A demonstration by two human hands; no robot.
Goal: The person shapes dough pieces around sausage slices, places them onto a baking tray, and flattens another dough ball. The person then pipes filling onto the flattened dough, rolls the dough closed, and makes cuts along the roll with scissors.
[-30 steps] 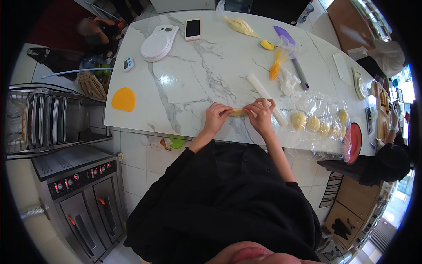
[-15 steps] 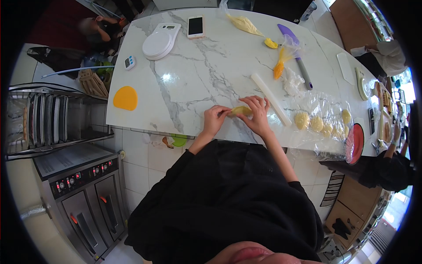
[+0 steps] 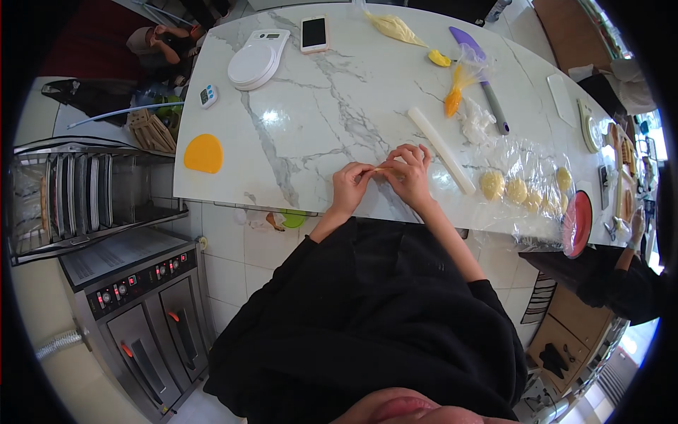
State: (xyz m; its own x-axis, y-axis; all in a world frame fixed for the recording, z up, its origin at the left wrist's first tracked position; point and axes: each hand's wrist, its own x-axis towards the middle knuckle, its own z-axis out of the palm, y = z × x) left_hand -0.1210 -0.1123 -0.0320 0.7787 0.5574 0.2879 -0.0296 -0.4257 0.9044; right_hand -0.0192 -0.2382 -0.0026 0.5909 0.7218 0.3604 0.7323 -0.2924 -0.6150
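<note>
Near the front edge of the marble table [image 3: 304, 92], my left hand [image 3: 350, 186] pinches one end of a small piece of yellow dough [image 3: 379, 169]. The fingertips of my right hand [image 3: 409, 174] are closed on its other end, close beside the left, so most of the dough is hidden. A white rolling pin [image 3: 442, 151] lies just right of my right hand. Further right, several dough balls [image 3: 492, 185] rest under clear plastic film [image 3: 522, 159].
A white scale [image 3: 254, 63], phone [image 3: 314, 34], timer [image 3: 208, 96] and orange scraper [image 3: 203, 153] lie on the left. Piping bags [image 3: 454, 95], a purple spatula [image 3: 494, 106] and a red bowl [image 3: 580, 225] are on the right. Other people are at both sides.
My right hand's fingers have closed in toward my left fingertips, and less dough shows between them. The view has shifted slightly, and the co-worker at the right has moved an arm.
</note>
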